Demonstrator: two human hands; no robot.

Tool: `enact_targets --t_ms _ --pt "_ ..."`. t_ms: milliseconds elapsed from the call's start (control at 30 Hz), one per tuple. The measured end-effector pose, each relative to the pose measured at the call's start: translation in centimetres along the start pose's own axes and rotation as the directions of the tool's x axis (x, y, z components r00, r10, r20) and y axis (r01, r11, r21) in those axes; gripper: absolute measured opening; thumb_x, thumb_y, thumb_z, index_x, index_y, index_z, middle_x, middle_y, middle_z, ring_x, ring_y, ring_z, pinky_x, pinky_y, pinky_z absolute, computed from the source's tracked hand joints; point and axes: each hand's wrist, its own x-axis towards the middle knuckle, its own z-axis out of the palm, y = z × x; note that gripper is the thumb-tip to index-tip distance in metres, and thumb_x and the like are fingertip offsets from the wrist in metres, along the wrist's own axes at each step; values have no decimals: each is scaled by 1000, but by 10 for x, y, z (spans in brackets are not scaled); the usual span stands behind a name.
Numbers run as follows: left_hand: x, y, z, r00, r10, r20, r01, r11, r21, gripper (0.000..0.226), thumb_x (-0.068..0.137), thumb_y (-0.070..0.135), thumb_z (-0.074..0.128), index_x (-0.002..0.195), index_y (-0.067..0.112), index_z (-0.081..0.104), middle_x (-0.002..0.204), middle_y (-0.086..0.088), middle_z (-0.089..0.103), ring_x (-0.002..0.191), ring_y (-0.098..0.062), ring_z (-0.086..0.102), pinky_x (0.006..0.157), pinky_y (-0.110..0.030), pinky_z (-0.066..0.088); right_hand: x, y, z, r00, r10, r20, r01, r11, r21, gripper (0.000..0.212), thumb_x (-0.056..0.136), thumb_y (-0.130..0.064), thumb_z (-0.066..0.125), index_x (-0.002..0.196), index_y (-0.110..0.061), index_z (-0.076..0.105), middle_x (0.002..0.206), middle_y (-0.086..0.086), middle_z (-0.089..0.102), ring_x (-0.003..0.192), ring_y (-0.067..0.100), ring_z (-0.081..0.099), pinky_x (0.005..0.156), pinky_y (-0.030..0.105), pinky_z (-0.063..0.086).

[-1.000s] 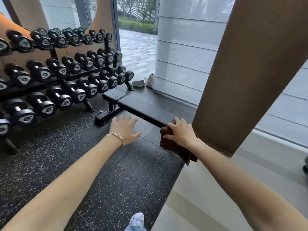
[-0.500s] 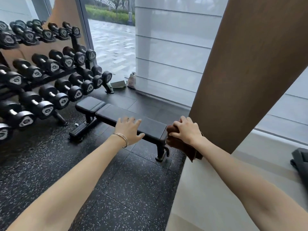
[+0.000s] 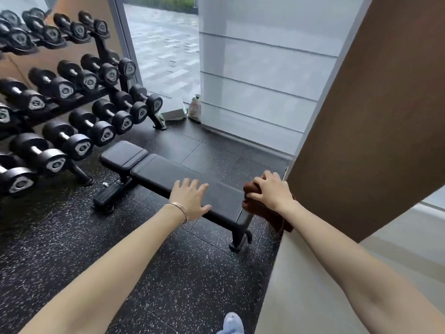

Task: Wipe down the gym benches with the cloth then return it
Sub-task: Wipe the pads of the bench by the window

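Standing on black speckled rubber floor (image 3: 168, 273), the flat gym bench (image 3: 166, 177) lay beside a tiered rack of dumbbells (image 3: 79, 112), its left side cut off from view. A glass wall (image 3: 168, 51) and a wooden pillar (image 3: 373, 116) stood behind. The person's left hand (image 3: 190, 201) reached over the pad with its fingers spread and relaxed; I couldn't tell if it touched. The right hand (image 3: 271, 191) gripped the brown cloth (image 3: 267, 214) with curled fingers at the bench's near end, and the cloth hung down. A pale bag (image 3: 195, 108) sat by the glass, its print too blurred to read.
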Motion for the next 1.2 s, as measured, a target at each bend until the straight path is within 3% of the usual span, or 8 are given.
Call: enact_targets --t_ms 167,400,633,967,1200 --pt "83 -2 12 1000 -5 25 6 999 -33 71 86 59 42 144 22 26 141 -6 40 128 -28 36 104 -41 31 83 23 11 999 -30 44 30 999 14 42 87 -53 55 115 -22 54 115 7 45 111 28 41 83 44 43" --pt "162 2 84 978 94 184 -80 993 -82 71 85 58 43 143 22 26 142 -6 38 129 -28 35 106 -43 29 159 43 69 986 6 164 -7 1000 7 43 89 -53 53 118 -21 52 118 8 44 113 29 40 86 46 44" --pt "263 -25 142 940 256 226 -235 965 -117 70 84 56 46 142 21 28 141 -7 38 129 -29 34 107 -43 28 224 44 139 957 156 244 -174 984 50 42 87 -54 53 117 -24 53 116 7 44 112 28 40 84 44 44" --pt "354 -56 265 818 451 356 -444 890 -107 70 87 54 45 144 18 25 144 -7 34 133 -30 30 111 -43 26 279 30 266 867 322 380 -401 904 148 43 87 -55 53 118 -25 53 115 7 44 110 27 40 87 45 45" --pt "396 -39 381 813 436 386 -414 899 -144 71 87 52 47 144 18 23 148 -8 27 136 -29 24 111 -42 24 315 50 389 843 397 363 -469 873 134 39 88 -53 53 116 -27 54 117 6 43 110 26 38 84 43 43"
